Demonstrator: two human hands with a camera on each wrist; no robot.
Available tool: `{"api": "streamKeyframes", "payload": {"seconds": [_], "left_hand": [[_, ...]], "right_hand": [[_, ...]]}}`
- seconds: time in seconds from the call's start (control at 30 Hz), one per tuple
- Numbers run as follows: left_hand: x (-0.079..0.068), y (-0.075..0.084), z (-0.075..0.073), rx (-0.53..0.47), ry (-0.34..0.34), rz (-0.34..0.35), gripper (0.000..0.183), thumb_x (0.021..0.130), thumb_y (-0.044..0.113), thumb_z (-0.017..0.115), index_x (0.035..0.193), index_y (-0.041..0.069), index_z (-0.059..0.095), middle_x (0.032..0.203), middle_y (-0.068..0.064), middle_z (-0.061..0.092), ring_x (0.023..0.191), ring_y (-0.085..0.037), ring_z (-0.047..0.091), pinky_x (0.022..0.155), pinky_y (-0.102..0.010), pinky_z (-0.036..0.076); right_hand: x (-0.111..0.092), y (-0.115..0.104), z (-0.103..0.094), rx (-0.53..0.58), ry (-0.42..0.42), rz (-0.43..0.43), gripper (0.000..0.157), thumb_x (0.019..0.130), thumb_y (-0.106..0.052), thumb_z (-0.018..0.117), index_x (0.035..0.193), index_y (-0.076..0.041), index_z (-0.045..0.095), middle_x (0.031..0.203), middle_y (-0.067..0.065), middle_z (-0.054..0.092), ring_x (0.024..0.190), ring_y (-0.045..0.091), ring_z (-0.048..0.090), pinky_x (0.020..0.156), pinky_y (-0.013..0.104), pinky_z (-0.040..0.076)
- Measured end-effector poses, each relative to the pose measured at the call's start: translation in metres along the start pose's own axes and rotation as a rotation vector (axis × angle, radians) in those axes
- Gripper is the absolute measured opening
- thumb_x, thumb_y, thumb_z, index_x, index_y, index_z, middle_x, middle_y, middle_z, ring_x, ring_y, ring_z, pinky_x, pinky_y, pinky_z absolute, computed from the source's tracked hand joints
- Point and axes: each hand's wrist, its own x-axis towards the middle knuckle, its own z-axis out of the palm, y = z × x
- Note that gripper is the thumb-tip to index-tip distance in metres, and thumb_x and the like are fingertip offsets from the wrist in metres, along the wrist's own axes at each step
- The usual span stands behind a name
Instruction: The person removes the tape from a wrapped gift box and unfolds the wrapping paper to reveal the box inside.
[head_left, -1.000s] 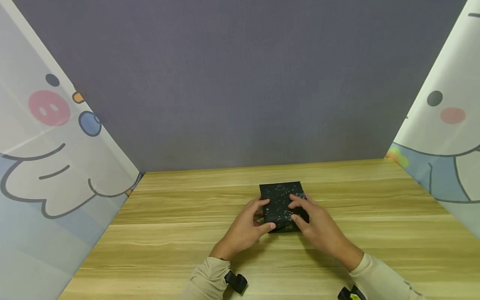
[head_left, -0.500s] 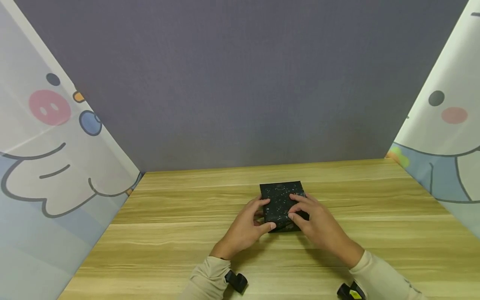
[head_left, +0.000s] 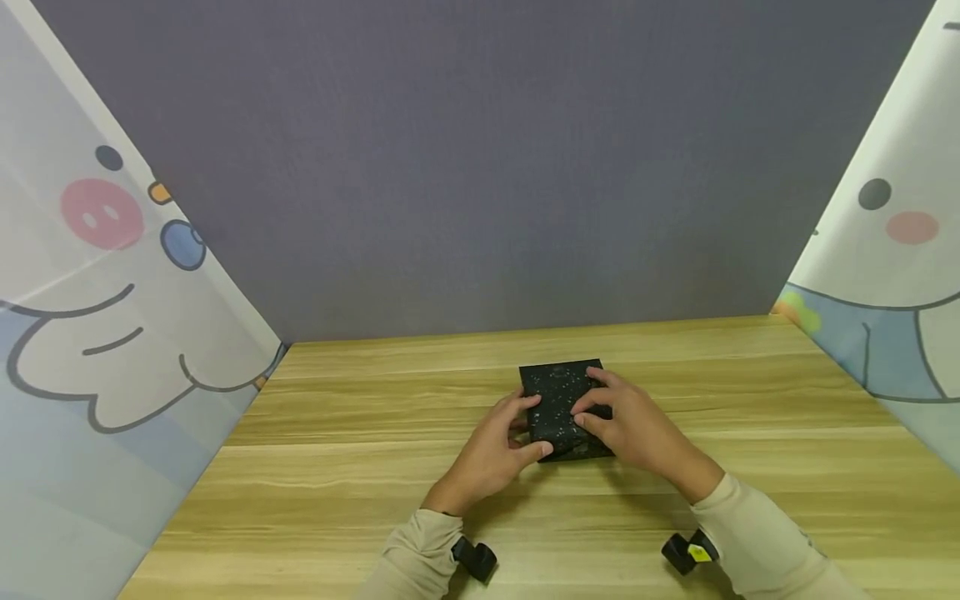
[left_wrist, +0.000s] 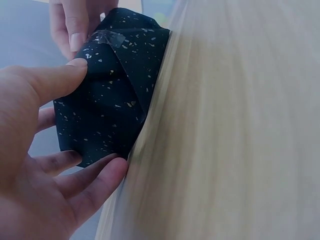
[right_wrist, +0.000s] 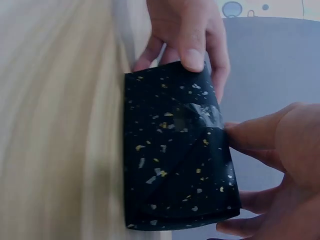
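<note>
A small box wrapped in black paper with light and gold flecks (head_left: 558, 400) stands on the table. Its near end, in the right wrist view, shows a slanted folded flap and a strip of clear tape (right_wrist: 202, 115) running over the upper edge. My left hand (head_left: 491, 458) grips the box's left side, thumb at the near corner and a forefinger on top. My right hand (head_left: 637, 429) lies over the top right part; its thumb and forefinger touch the upper near edge by the tape, tips close together, while its other fingers rest loosely bent on the top face.
The table (head_left: 337, 467) has a wood-grain top. A grey panel (head_left: 480, 167) rises at its back. Printed cartoon sheets (head_left: 135, 350) stand along the left and right sides. A dark wrist camera (head_left: 474, 558) sits on the left sleeve.
My right hand has shifted slightly left and away from me across the top of the box, with thumb and forefinger closer together. The left hand and box have stayed nearly still.
</note>
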Motion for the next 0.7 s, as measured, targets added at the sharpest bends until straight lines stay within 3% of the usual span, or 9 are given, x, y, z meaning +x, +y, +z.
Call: {"api": "streamKeyframes", "payload": {"seconds": [0.17, 0.3, 0.53, 0.7], "left_hand": [[0.0001, 0.0011, -0.0001, -0.002, -0.005, -0.013, 0.065, 0.096, 0.034, 0.071, 0.153, 0.024, 0.042, 0.163, -0.01, 0.023, 0.124, -0.028, 0.056, 0.093, -0.033, 0.053], [0.0007, 0.0015, 0.0008, -0.005, -0.004, -0.014, 0.065, 0.096, 0.033, 0.071, 0.153, 0.024, 0.042, 0.163, -0.011, 0.023, 0.124, -0.028, 0.057, 0.093, -0.033, 0.053], [0.0023, 0.0019, 0.0011, 0.002, 0.002, -0.006, 0.064, 0.095, 0.031, 0.072, 0.153, 0.023, 0.043, 0.163, -0.011, 0.024, 0.123, -0.026, 0.057, 0.092, -0.031, 0.053], [0.0017, 0.0028, 0.0014, 0.003, 0.002, -0.008, 0.064, 0.095, 0.027, 0.072, 0.153, 0.021, 0.043, 0.163, -0.012, 0.023, 0.123, -0.027, 0.057, 0.092, -0.03, 0.053]], "right_hand": [[0.0058, 0.0021, -0.0021, 0.021, -0.036, -0.029, 0.007, 0.093, -0.013, 0.073, 0.092, -0.019, 0.075, 0.153, 0.029, 0.037, 0.138, 0.054, 0.032, 0.103, 0.069, 0.035], [0.0074, 0.002, -0.001, 0.007, -0.049, -0.052, 0.014, 0.095, -0.011, 0.069, 0.087, -0.022, 0.068, 0.15, 0.032, 0.038, 0.139, 0.054, 0.029, 0.103, 0.071, 0.033], [0.006, 0.004, 0.0052, 0.01, -0.031, -0.075, 0.019, 0.099, -0.007, 0.063, 0.085, -0.02, 0.062, 0.148, 0.034, 0.037, 0.14, 0.051, 0.028, 0.102, 0.069, 0.035], [0.0047, 0.0071, 0.0074, 0.021, -0.031, -0.086, 0.018, 0.1, -0.007, 0.061, 0.086, -0.019, 0.061, 0.149, 0.033, 0.036, 0.142, 0.053, 0.023, 0.106, 0.071, 0.028]]}}
